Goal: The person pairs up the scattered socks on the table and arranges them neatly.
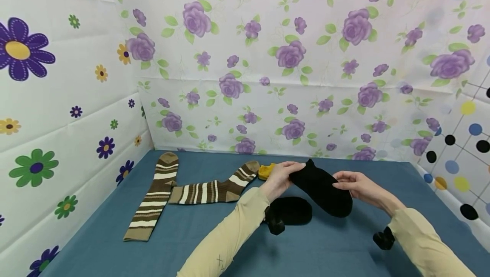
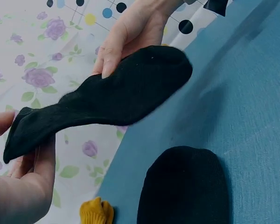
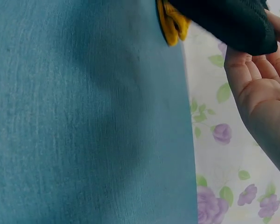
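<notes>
My left hand (image 1: 278,180) pinches the cuff end of a black ankle sock (image 1: 323,189) and holds it up above the table. On the sock's right edge, near the foot part, my right hand (image 1: 356,185) grips with thumb and fingers. The sock hangs slanted, its rounded toe (image 2: 177,65) pointing down toward the right in the head view. Below it a second black sock (image 1: 294,211) lies flat, partly behind my left wrist in the head view. In the right wrist view, the held sock (image 3: 228,23) sits between thumb and fingers.
Two brown-and-white striped socks (image 1: 204,192) lie at the left, one upright (image 1: 153,200) and one crosswise touching it. A bunched yellow knit item (image 1: 265,172) is behind my left hand. Flowered sheets (image 1: 245,111) wall in the blue tabletop (image 1: 191,234).
</notes>
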`<state>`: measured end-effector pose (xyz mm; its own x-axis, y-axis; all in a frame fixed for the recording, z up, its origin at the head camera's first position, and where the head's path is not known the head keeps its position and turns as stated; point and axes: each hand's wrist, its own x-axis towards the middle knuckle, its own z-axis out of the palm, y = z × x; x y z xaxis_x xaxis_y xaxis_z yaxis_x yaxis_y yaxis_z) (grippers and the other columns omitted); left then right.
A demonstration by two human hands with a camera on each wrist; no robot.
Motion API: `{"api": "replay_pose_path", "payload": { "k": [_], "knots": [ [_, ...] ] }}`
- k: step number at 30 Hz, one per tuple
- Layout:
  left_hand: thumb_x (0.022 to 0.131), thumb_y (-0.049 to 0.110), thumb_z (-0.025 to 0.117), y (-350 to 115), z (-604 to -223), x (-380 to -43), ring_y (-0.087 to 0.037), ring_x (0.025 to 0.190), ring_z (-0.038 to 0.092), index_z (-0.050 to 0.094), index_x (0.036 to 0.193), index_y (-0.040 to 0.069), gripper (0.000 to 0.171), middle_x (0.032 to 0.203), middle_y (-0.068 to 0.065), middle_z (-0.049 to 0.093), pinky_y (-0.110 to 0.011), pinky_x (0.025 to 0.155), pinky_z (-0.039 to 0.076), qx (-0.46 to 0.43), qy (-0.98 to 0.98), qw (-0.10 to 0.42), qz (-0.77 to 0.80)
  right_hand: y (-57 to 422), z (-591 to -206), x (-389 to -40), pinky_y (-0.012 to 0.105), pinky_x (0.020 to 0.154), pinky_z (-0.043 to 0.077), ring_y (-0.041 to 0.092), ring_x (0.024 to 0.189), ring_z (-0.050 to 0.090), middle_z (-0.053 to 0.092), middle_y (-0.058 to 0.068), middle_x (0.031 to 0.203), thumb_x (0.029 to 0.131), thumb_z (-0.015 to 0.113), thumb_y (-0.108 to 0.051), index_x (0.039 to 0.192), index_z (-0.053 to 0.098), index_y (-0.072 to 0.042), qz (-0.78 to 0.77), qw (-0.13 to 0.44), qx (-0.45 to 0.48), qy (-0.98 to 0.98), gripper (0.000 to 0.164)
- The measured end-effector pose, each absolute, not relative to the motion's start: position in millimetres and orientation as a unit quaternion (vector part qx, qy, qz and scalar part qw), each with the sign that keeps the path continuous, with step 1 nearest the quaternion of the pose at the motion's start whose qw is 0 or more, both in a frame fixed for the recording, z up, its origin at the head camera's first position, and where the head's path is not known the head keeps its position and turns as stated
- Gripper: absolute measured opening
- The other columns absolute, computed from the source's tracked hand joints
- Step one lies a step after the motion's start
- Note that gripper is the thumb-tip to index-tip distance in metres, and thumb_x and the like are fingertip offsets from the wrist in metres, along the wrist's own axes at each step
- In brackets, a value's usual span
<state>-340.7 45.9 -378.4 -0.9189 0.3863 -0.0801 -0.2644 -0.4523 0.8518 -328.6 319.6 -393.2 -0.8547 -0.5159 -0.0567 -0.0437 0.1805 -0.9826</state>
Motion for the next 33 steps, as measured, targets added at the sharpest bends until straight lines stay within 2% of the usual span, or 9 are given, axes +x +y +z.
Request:
{"api": "replay_pose_path", "payload": {
  "k": [5,8,10,15,17,25,28,30,33],
  "knots": [
    [0.085,0.012,0.065,45,-379,-338,-0.020,0.083,0.058,0.065,0.100,-0.001,0.020,0.101,-0.010,0.060,-0.033,0.075,0.045,0.064,0.509,0.196,0.835,317,-392,-329,0.031,0.061,0.039,0.014,0.054,0.031,0.057,0.008,0.093,0.092,0.053,-0.012,0.110,0.052,-0.001,-0.623,0.207,-0.190,0.730,0.021],
    [0.083,0.010,0.067,44,-379,-338,-0.022,0.094,0.056,0.063,0.106,-0.001,0.026,0.108,-0.010,0.058,-0.036,0.081,0.044,0.066,0.538,0.196,0.817,317,-390,-329,0.030,0.069,0.043,0.015,0.061,0.041,0.055,0.013,0.101,0.093,0.053,-0.011,0.112,0.052,0.000,-0.627,0.213,-0.197,0.723,0.022],
    [0.081,0.008,0.068,44,-380,-338,-0.025,0.103,0.052,0.061,0.111,0.000,0.032,0.116,-0.009,0.054,-0.039,0.086,0.041,0.065,0.561,0.198,0.801,317,-389,-329,0.030,0.071,0.044,0.015,0.066,0.046,0.053,0.016,0.104,0.093,0.052,-0.011,0.112,0.052,0.001,-0.630,0.217,-0.204,0.717,0.023],
    [0.079,0.002,0.069,44,-378,-339,-0.031,0.120,0.038,0.058,0.118,0.002,0.040,0.131,-0.011,0.042,-0.045,0.094,0.032,0.063,0.600,0.197,0.773,317,-387,-331,0.028,0.069,0.044,0.013,0.055,0.041,0.056,0.013,0.101,0.093,0.051,-0.010,0.112,0.053,0.001,-0.635,0.221,-0.204,0.711,0.022],
    [0.079,0.001,0.068,43,-376,-339,-0.031,0.120,0.037,0.057,0.118,0.000,0.040,0.131,-0.012,0.041,-0.044,0.094,0.033,0.067,0.603,0.194,0.771,317,-387,-331,0.028,0.068,0.043,0.012,0.053,0.037,0.056,0.012,0.101,0.093,0.052,-0.010,0.112,0.053,0.001,-0.636,0.222,-0.201,0.711,0.022],
    [0.082,-0.001,0.064,41,-356,-338,-0.023,0.096,0.055,0.056,0.117,-0.004,0.036,0.113,-0.010,0.054,-0.034,0.080,0.045,0.090,0.591,0.192,0.779,312,-392,-332,0.034,0.074,0.043,0.014,0.058,0.046,0.057,0.014,0.098,0.094,0.050,-0.011,0.115,0.050,0.002,-0.627,0.248,-0.212,0.707,0.026],
    [0.082,-0.001,0.064,40,-349,-336,-0.024,0.094,0.056,0.056,0.118,-0.004,0.036,0.111,-0.010,0.055,-0.035,0.078,0.046,0.095,0.592,0.185,0.778,309,-395,-332,0.042,0.084,0.041,0.024,0.081,0.056,0.055,0.020,0.105,0.095,0.048,-0.008,0.119,0.047,0.005,-0.625,0.273,-0.229,0.695,0.028],
    [0.082,-0.001,0.063,39,-345,-335,-0.024,0.096,0.056,0.056,0.117,-0.004,0.035,0.112,-0.010,0.054,-0.035,0.079,0.045,0.098,0.589,0.180,0.782,306,-396,-332,0.045,0.088,0.037,0.031,0.100,0.051,0.052,0.023,0.110,0.094,0.048,-0.007,0.122,0.044,0.006,-0.624,0.284,-0.235,0.689,0.031],
    [0.083,-0.001,0.063,37,-342,-333,-0.025,0.100,0.053,0.056,0.117,-0.004,0.035,0.114,-0.010,0.053,-0.036,0.081,0.044,0.097,0.579,0.175,0.790,302,-398,-331,0.047,0.093,0.033,0.033,0.111,0.045,0.048,0.024,0.117,0.093,0.049,-0.006,0.128,0.041,0.004,-0.620,0.290,-0.229,0.692,0.037]
  ]
}}
